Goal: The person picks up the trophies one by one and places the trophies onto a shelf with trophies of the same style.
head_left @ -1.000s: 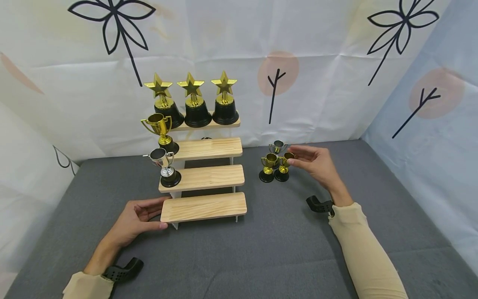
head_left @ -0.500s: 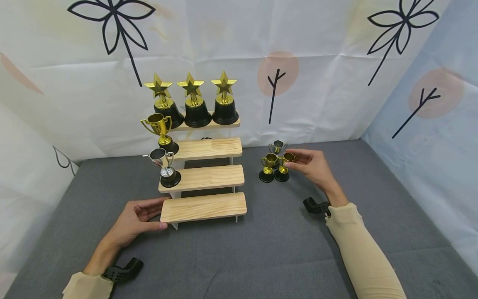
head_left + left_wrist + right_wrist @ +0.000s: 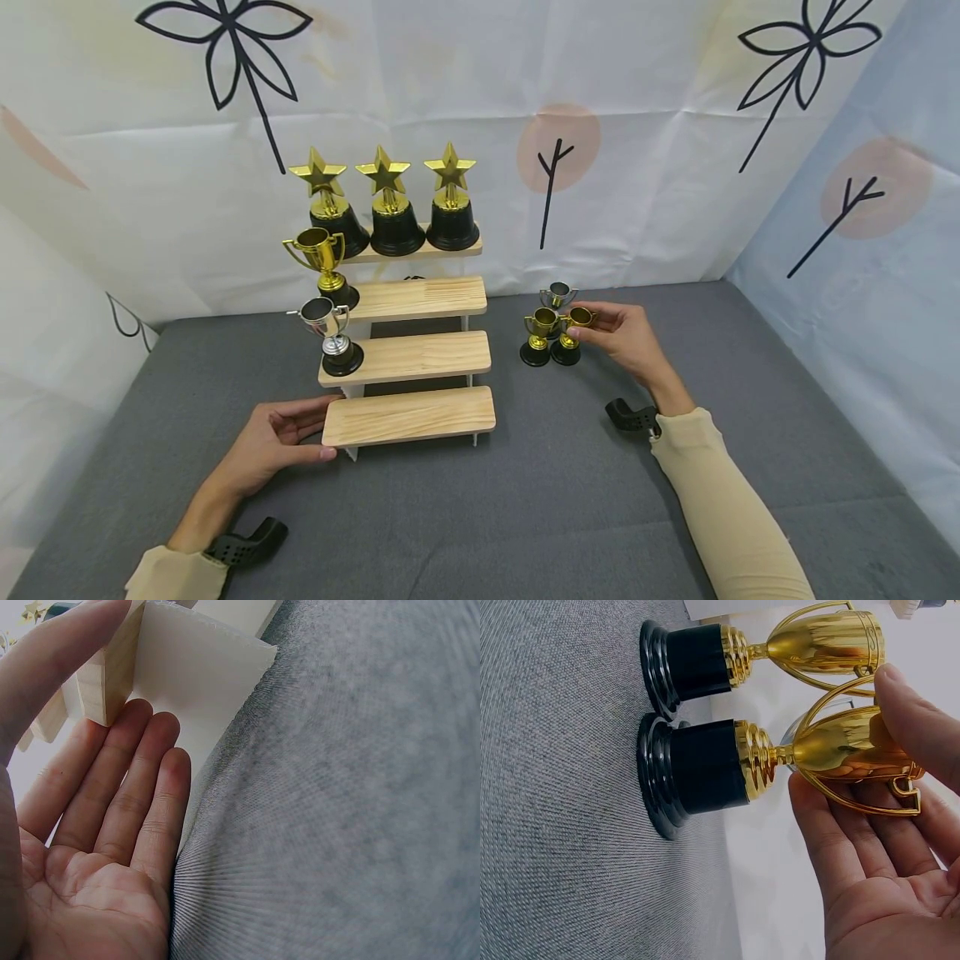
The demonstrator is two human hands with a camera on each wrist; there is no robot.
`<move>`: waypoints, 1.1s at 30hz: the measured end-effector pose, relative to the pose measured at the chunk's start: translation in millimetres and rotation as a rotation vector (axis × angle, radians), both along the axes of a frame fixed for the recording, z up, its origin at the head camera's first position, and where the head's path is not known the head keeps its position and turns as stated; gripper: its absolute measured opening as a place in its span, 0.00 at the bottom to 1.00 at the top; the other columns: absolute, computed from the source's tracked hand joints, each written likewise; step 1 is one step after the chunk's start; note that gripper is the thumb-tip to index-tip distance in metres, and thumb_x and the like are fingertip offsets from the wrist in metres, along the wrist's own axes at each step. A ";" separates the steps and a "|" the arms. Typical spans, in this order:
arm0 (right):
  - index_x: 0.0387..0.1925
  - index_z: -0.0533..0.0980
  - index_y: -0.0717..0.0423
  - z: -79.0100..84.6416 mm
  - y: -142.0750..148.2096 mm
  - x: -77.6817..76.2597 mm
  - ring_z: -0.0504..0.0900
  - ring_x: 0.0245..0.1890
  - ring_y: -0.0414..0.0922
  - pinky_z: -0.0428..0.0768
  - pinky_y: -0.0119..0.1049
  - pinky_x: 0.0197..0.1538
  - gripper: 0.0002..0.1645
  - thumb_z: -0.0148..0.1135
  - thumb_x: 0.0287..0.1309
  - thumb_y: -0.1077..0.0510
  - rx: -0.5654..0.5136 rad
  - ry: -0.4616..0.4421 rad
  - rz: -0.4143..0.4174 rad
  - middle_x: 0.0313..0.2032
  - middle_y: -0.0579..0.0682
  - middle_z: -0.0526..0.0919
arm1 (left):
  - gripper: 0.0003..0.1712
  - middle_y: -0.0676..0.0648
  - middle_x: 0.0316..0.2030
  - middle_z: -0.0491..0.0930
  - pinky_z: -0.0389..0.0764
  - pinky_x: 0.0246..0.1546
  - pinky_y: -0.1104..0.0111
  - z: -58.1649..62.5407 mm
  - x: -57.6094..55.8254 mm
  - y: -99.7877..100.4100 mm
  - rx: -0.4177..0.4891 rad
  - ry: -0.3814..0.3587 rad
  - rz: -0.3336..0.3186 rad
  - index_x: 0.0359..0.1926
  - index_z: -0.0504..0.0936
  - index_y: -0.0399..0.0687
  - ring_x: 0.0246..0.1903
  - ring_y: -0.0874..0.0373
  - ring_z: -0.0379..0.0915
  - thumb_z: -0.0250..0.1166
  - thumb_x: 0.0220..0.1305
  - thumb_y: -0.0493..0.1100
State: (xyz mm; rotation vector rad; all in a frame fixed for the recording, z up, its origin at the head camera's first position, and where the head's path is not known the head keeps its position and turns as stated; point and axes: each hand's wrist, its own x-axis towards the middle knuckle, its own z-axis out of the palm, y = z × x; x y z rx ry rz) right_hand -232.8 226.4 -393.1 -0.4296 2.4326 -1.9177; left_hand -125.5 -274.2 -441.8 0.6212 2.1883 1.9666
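Note:
My left hand (image 3: 270,437) holds the left end of the lowest step of a wooden tiered display stand (image 3: 408,415). Its thumb lies at the front corner and its fingertips touch the plank's other side. At the right, my right hand (image 3: 628,340) grips the cup of a small gold trophy (image 3: 705,765), thumb on the near side, fingers behind. This trophy stands upright on its black base on the grey cloth. Close beside it is a second gold trophy (image 3: 536,353), and a silver trophy (image 3: 558,294) is partly hidden behind the pair.
Three star trophies (image 3: 386,204) line the stand's top step. A larger gold cup (image 3: 322,258) and a silver cup (image 3: 330,333) occupy the left ends of the two middle steps. A printed white backdrop (image 3: 637,167) rises behind the grey tabletop (image 3: 540,500).
My right hand has shifted slightly left, its thumb and fingers closing round the gold trophy's cup. The left hand and the stand have stayed put.

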 end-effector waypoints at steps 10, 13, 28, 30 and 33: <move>0.58 0.77 0.72 1.9 1.1 -0.2 0.87 0.42 0.39 0.88 0.42 0.48 0.26 0.72 0.59 0.67 -0.006 0.013 -0.006 0.48 0.54 0.87 | 0.39 0.55 0.58 0.81 0.81 0.55 0.71 0.0 -0.2 0.0 0.002 0.003 -0.005 0.63 0.66 0.13 0.56 0.62 0.79 0.72 0.50 0.19; 0.58 0.77 0.74 3.7 1.9 0.4 0.87 0.42 0.40 0.88 0.40 0.48 0.26 0.72 0.59 0.68 -0.026 0.025 -0.008 0.48 0.56 0.87 | 0.39 0.55 0.58 0.81 0.81 0.55 0.71 -0.2 -0.2 0.1 0.004 0.007 -0.005 0.63 0.66 0.14 0.56 0.61 0.79 0.72 0.50 0.19; 0.57 0.79 0.72 15.3 4.8 4.4 0.88 0.41 0.39 0.87 0.32 0.44 0.26 0.74 0.57 0.66 -0.014 0.047 -0.067 0.41 0.43 0.88 | 0.39 0.54 0.58 0.81 0.81 0.56 0.70 -0.3 0.3 0.3 0.010 0.008 -0.006 0.63 0.67 0.14 0.56 0.61 0.79 0.72 0.50 0.19; 0.56 0.79 0.72 17.2 5.1 5.3 0.88 0.41 0.39 0.87 0.32 0.44 0.26 0.74 0.57 0.66 -0.010 0.055 -0.074 0.41 0.42 0.88 | 0.39 0.54 0.58 0.81 0.81 0.56 0.70 -0.1 0.3 0.5 0.012 0.009 -0.006 0.63 0.66 0.13 0.56 0.61 0.79 0.72 0.50 0.19; 0.56 0.79 0.72 20.0 5.7 6.7 0.88 0.41 0.39 0.87 0.32 0.43 0.26 0.74 0.57 0.66 -0.005 0.071 -0.088 0.41 0.42 0.88 | 0.39 0.54 0.58 0.81 0.81 0.56 0.70 0.2 0.4 0.6 0.015 0.009 -0.008 0.63 0.67 0.14 0.56 0.61 0.79 0.72 0.50 0.19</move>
